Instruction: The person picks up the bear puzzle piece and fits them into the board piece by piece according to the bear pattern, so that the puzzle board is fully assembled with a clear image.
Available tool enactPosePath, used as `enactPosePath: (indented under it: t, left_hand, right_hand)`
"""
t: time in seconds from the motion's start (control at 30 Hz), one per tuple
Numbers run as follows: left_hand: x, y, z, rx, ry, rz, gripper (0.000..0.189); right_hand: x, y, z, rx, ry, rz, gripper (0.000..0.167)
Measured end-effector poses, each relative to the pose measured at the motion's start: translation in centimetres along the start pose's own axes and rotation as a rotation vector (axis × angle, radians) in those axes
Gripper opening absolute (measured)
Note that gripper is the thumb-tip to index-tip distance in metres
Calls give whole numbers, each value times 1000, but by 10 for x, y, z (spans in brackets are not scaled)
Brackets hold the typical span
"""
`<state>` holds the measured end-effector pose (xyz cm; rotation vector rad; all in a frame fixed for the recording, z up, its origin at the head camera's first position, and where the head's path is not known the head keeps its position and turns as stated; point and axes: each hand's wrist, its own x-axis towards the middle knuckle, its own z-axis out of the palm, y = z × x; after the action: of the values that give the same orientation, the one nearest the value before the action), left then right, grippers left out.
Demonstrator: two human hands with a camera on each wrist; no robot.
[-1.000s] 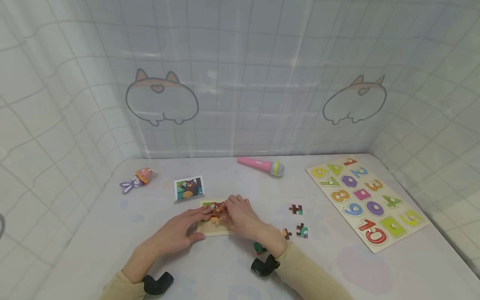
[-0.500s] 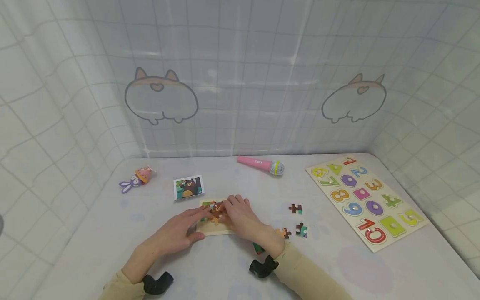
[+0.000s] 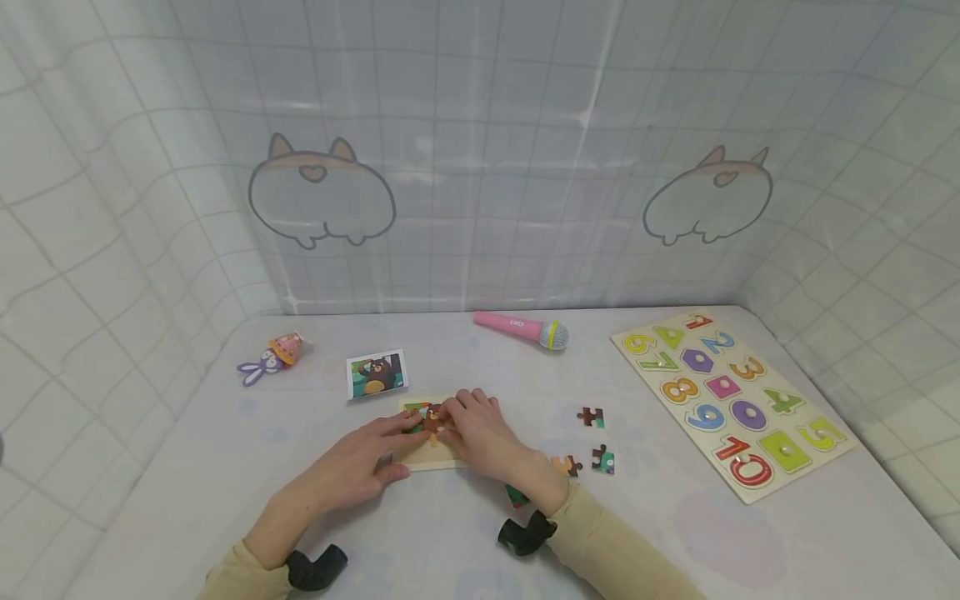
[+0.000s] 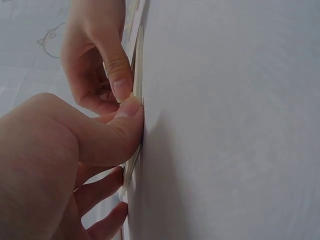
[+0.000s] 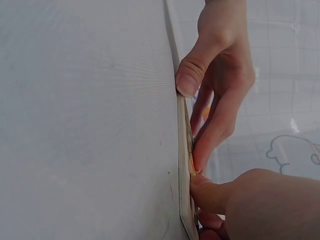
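A wooden puzzle tray (image 3: 427, 458) lies under both hands in the head view, with bear-picture pieces (image 3: 432, 413) in its upper part. My left hand (image 3: 356, 462) stretches its fingers onto those pieces; its thumb (image 5: 187, 86) rests at the tray's near edge in the right wrist view. The right hand (image 3: 483, 437) has its fingers curled over the tray's right part, thumb and fingers pinching at a puzzle piece (image 5: 193, 167), mostly hidden by the hand. Loose puzzle pieces (image 3: 591, 417) lie right of it, and a green piece (image 3: 517, 497) is partly under the right wrist.
A bear picture card (image 3: 377, 375) lies behind the tray, a rabbit toy (image 3: 273, 358) at the far left. Toward the back is a pink toy microphone (image 3: 522, 330). A number puzzle board (image 3: 705, 442) lies on the right. Tiled-pattern curtains (image 3: 480, 167) surround the table.
The left fingers shift slightly over the bear pieces. The right hand stays nearly in place on the tray, and the loose pieces have not moved.
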<state>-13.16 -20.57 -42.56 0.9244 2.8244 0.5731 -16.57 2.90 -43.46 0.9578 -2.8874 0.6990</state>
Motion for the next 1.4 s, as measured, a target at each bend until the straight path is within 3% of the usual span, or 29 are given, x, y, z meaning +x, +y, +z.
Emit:
enactPosePath:
  t: [0.5,0.97,1.4]
  left_hand:
    - [0,1,0,-29,-13,-1,51]
    - [3,3,1,37,-31,20,54]
    - [3,6,1,93,5,91,56]
  right_hand:
    - [1,2,1,-16,8,-9,19]
    - [1,2,2,8,-3,-6,23]
    - [3,3,2,66,-11,34,25]
